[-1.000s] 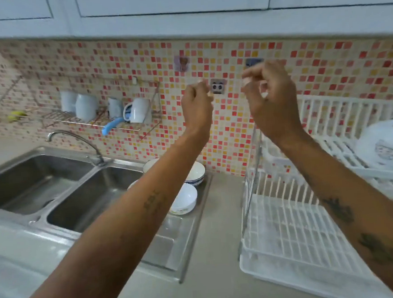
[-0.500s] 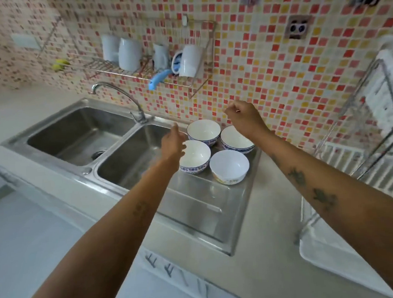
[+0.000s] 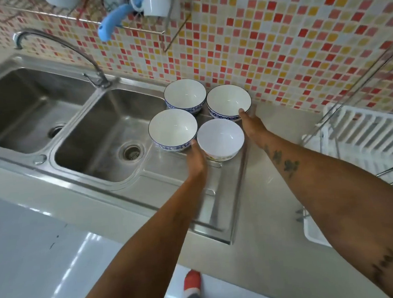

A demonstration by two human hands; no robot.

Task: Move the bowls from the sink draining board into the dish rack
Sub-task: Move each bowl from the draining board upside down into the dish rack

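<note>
Several white bowls stand close together on the steel draining board (image 3: 189, 196), against the tiled wall. The back left bowl (image 3: 184, 95), back right bowl (image 3: 229, 100) and front left bowl (image 3: 172, 127) have blue patterned bands; the front right bowl (image 3: 220, 136) is plain white. My right hand (image 3: 252, 125) is at the back right bowl's near side, its thumb on the rim and its fingers hidden. My left hand (image 3: 196, 159) sits between the two front bowls, touching the front left one; its fingers are hidden. The white dish rack (image 3: 364, 129) is at the right.
A double steel sink (image 3: 111, 136) with a curved tap (image 3: 62, 46) lies left of the board. A wall rack above holds mugs (image 3: 155, 0) and a blue handle (image 3: 112, 21). Grey counter (image 3: 267, 248) runs between board and dish rack. The rack's metal frame (image 3: 357, 72) rises at the right.
Both hands have dropped from up by the wall to the bowls. The view has tilted down and swung left, so the dish rack now sits at the right edge.
</note>
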